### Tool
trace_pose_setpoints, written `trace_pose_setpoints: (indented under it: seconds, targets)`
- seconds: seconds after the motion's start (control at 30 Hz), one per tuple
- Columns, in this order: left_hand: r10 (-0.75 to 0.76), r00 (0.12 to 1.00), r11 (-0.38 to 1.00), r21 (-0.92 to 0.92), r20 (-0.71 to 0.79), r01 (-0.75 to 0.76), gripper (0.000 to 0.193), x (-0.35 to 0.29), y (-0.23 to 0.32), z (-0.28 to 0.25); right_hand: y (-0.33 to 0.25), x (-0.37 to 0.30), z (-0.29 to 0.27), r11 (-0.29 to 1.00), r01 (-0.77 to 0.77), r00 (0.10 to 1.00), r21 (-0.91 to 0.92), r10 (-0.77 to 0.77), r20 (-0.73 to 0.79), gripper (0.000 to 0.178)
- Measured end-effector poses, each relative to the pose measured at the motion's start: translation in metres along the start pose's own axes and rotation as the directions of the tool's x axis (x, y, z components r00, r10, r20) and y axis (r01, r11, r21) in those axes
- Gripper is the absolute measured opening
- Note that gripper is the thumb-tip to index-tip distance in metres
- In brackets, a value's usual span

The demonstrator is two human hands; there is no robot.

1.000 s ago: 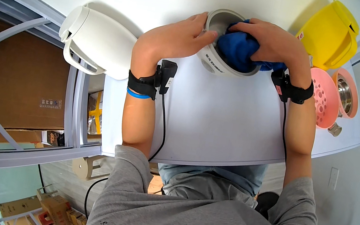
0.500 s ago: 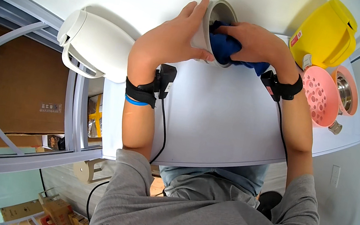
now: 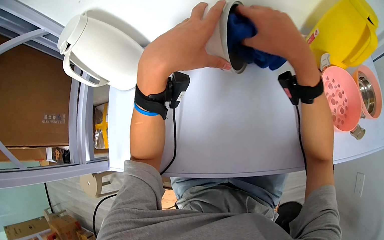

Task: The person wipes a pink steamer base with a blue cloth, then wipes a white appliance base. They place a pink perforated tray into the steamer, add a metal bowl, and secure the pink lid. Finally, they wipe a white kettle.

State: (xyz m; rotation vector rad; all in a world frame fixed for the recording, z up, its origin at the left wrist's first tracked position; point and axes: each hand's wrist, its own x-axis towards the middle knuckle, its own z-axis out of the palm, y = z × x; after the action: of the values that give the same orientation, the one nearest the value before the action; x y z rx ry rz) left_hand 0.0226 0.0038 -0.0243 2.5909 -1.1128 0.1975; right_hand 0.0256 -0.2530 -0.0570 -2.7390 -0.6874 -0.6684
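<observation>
A light grey, round container [image 3: 218, 43] lies tilted on its side above the table, its open mouth facing right. My left hand [image 3: 188, 38] is wrapped round its outside, thumb along the lower edge and fingers over the top. At the mouth, my right hand [image 3: 275, 35] grips a dark blue cloth [image 3: 258, 57], which is bunched against the inner wall and rim. Part of the cloth hangs out below my right hand. My right fingertips are partly hidden inside the rim.
On the left lies a white jug [image 3: 104, 52] with a handle; at the far right stands a yellow jug [image 3: 341, 33]. Beside it are a pink strainer [image 3: 340, 101] and a pink-rimmed metal bowl [image 3: 366, 96]. Cables run from both wrist straps over the white table [image 3: 239, 128].
My right hand has shifted upward along the container's rim with the cloth. The container's mouth has turned slightly, and my left hand still holds it.
</observation>
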Motion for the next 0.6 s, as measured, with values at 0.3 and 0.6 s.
trace_pose_setpoints:
  seconds: [0.3,0.6]
  targets:
    - [-0.060,0.998,0.997,-0.050,0.021,0.061,0.133,-0.001,-0.003,-0.007,-0.009,-0.004,-0.021,0.966,0.025,0.944,0.258,-0.108,0.312,0.059]
    - [-0.117,0.990,0.993,-0.013,0.077,0.118,0.131,-0.001,0.008,-0.012,-0.006,0.003,-0.020,0.984,-0.142,0.987,0.109,0.149,-0.062,0.051]
